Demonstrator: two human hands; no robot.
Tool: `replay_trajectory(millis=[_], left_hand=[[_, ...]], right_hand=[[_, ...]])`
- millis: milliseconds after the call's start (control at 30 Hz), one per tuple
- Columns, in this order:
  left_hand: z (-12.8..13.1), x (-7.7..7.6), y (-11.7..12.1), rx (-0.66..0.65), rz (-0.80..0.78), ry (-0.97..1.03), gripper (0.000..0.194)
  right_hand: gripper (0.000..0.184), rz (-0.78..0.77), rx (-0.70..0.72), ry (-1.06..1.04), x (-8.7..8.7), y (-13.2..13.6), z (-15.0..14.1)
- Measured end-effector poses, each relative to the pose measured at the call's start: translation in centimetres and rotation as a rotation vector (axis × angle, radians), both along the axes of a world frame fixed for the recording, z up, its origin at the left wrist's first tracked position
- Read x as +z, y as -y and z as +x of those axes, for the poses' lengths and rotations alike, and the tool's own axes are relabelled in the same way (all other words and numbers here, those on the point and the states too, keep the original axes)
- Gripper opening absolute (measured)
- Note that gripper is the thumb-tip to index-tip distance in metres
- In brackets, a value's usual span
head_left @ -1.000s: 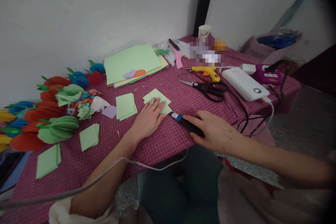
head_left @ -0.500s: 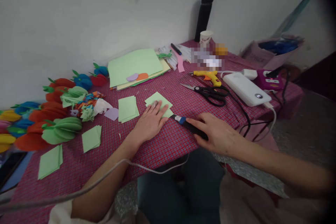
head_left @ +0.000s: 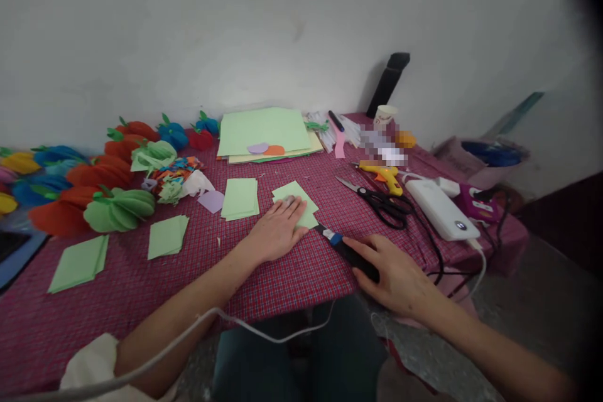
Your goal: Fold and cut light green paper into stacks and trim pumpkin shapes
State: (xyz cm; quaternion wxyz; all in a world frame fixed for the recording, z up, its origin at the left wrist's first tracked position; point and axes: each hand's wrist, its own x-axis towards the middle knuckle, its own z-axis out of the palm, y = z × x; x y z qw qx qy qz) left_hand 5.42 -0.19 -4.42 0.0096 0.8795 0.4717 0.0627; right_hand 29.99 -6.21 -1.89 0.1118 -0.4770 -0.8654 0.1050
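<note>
Everything looks lower in the head view because the camera has tipped up; hands and paper stay together, so the work looks the same. Near the table's (head_left: 301,279) front edge, the left hand (head_left: 276,232) lies flat on green paper (head_left: 309,213), fingers straight, hiding part of it. The right hand's (head_left: 394,271) fingers wrap a black tool (head_left: 349,253). I can't tell if its tip touches.

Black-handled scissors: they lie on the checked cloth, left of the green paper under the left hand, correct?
Wrong side: the head view shows the black-handled scissors on the checked cloth, right of the green paper under the left hand.
</note>
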Motion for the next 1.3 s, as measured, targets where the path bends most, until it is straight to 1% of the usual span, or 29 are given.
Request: replay_trajectory(millis=[167, 333, 500, 633, 767, 967, 1167, 1300], left_hand=[[0.0, 0.0, 0.1, -0.003, 0.005, 0.024, 0.058], [-0.1, 0.0, 0.2, -0.004, 0.014, 0.020, 0.058], [-0.2, -0.1, 0.2, -0.003, 0.013, 0.032, 0.059], [-0.2, -0.2, 0.2, -0.005, 0.018, 0.041, 0.059], [-0.2, -0.4, 0.2, -0.003, 0.023, 0.060, 0.060], [-0.3, -0.5, 0.3, -0.002, 0.035, 0.093, 0.060], [-0.2, -0.4, 0.3, -0.005, 0.035, 0.112, 0.061], [-0.3, -0.4, 0.3, -0.007, 0.030, 0.106, 0.061]], right_hand=[[0.047, 0.000, 0.002, 0.042, 0.2, -0.5, -0.8], [0.047, 0.017, 0.008, 0.027, 0.2, -1.2, -1.5], [0.046, 0.041, 0.021, -0.012, 0.0, -1.6, -1.1], [0.046, 0.046, 0.013, 0.008, 0.0, -1.6, -0.5], [0.046, 0.050, 0.035, 0.017, 0.1, -1.6, -0.4], [0.046, 0.056, 0.032, 0.048, 0.2, -2.0, -1.3], [0.045, 0.066, 0.042, 0.056, 0.3, -3.1, -2.5], [0.045, 0.087, 0.066, 0.037, 0.3, -3.7, -2.5]])
